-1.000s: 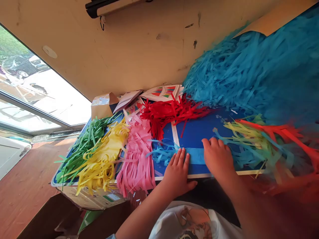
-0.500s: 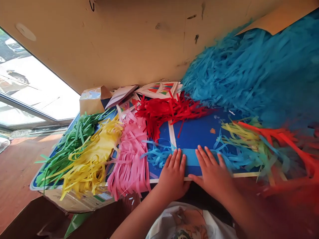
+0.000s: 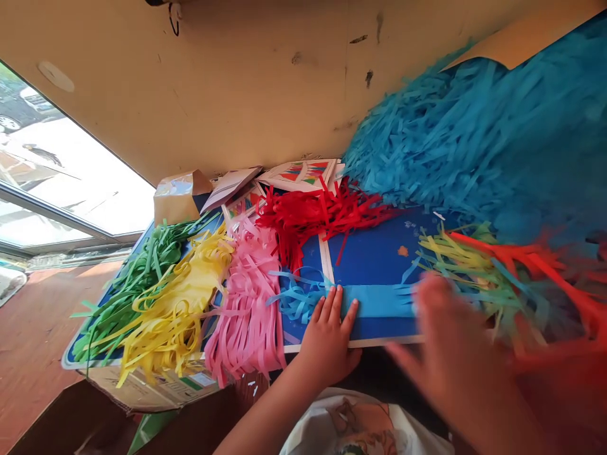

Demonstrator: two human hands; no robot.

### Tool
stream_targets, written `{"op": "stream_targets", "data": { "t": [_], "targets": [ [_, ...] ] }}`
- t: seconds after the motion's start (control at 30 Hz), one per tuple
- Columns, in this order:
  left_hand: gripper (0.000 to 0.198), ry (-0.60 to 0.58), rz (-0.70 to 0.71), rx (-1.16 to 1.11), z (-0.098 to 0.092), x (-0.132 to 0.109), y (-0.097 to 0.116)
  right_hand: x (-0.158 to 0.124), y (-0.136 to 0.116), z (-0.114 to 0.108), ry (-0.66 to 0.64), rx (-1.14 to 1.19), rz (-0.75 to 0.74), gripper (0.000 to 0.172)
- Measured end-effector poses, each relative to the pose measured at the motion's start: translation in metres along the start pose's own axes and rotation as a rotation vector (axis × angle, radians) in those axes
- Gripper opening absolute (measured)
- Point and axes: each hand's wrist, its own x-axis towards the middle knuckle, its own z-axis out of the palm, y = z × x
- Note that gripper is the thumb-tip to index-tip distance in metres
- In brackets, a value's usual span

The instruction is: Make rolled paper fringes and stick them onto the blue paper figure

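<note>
A light blue strip of fringed tissue paper (image 3: 379, 301) lies along the near edge of the blue table (image 3: 367, 253), with cut fringe at both ends. My left hand (image 3: 327, 335) rests on its left part, fingers stretched flat and slightly spread. My right hand (image 3: 455, 354) is smeared by motion near the strip's right end; its thumb stands apart from the fingers, and nothing shows in it. Whether it touches the paper is unclear. Left of my left hand lies pink fringed paper (image 3: 244, 303).
Green (image 3: 152, 265), yellow (image 3: 184, 294) and red fringes (image 3: 322, 212) lie on the table. A large pile of blue fringe (image 3: 441, 139) fills the back right. Yellow-green (image 3: 455, 253) and orange strips (image 3: 516, 253) lie at right. An open cardboard box (image 3: 137, 385) stands below left.
My right hand has come away from its flat position on the blue strip and moved right, uncovering more of the paper. My left hand stays in place.
</note>
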Motion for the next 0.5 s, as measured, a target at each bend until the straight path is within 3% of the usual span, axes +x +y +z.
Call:
{"op": "stream_targets", "data": {
  "t": [0.07, 0.17, 0.33, 0.5],
  "targets": [
    [0.077, -0.009, 0.010, 0.019, 0.000, 0.001, -0.001, 0.013, -0.035, 0.028, -0.027, 0.033, -0.188, 0.075],
    [0.074, -0.015, 0.013, 0.038, 0.000, 0.002, -0.003, 0.015, -0.051, 0.060, -0.063, 0.005, -0.196, 0.082],
    [0.087, 0.042, -0.055, 0.063, 0.000, -0.003, 0.003, -0.017, -0.013, 0.065, -0.052, -0.113, 0.026, 0.089],
    [0.084, 0.173, -0.085, 0.173, 0.001, -0.014, 0.016, -0.040, 0.004, 0.059, -0.056, -0.167, 0.043, 0.087]
  ]
}}
